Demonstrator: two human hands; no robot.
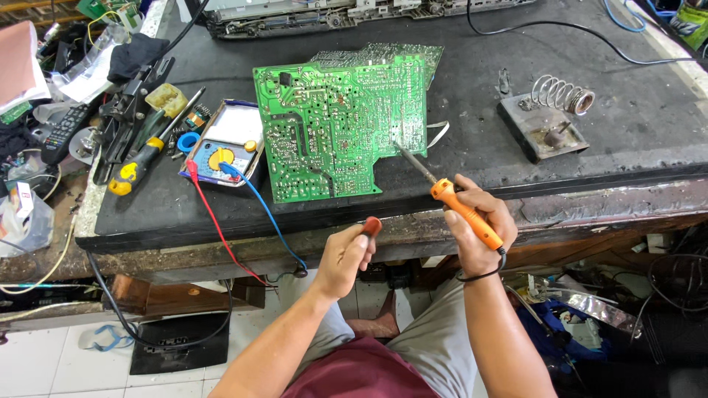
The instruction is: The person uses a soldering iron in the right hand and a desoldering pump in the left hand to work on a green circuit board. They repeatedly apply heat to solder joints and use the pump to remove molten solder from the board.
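A green circuit board [335,125] lies solder side up on the dark workbench [472,110]. My right hand [476,225] grips an orange-handled soldering iron [457,206]; its metal tip rests on the board's lower right corner. My left hand [346,254] is closed around a small red-tipped tool [372,225], held below the bench's front edge, apart from the board.
A multimeter [225,144] with red and blue leads sits left of the board, next to a yellow-handled screwdriver [136,166] and other tools. A coiled soldering iron stand [549,118] stands at right. A second board [383,55] lies behind. Cables hang under the bench.
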